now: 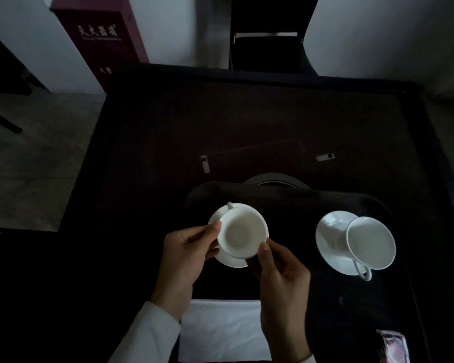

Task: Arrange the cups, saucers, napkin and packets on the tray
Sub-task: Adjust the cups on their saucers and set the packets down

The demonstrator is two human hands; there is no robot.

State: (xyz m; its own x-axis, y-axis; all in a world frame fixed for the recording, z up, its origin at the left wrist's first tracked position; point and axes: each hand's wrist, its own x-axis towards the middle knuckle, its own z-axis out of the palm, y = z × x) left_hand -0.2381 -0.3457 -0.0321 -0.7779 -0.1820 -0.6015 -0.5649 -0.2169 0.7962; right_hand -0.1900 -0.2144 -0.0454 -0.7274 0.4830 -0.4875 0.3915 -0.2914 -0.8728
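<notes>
Napkin (224, 330) lies nearest you, a white fold at the tray's (299, 203) near edge, partly under your wrists; something glossy at the lower right corner (393, 347) may be packets, though it is too dim to say; beyond the napkin your two hands meet on the left cup (240, 233); your left hand (186, 254) pinches its left rim with thumb and fingers (215, 226), and your right hand (281, 273) presses a thumb to the near right rim, so both sets of fingers are closed on that cup; it sits on, or just over, the left saucer (233, 260), handle pointing away from you; whether it is fully seated I cannot tell.

Judging from this, you are on the step of settling the left cup on its saucer; next you need to centre it, perhaps turn the handle, then let go without tipping it.

To the right, well apart, the second cup (371, 242) rests on its saucer (330, 237), off-centre toward the right, handle toward you; it may want straightening; farther off, two small white slips (205, 163) (325, 157) lie on the table (247, 121) beyond the tray; if those are packets, they have yet to be brought on.
</notes>
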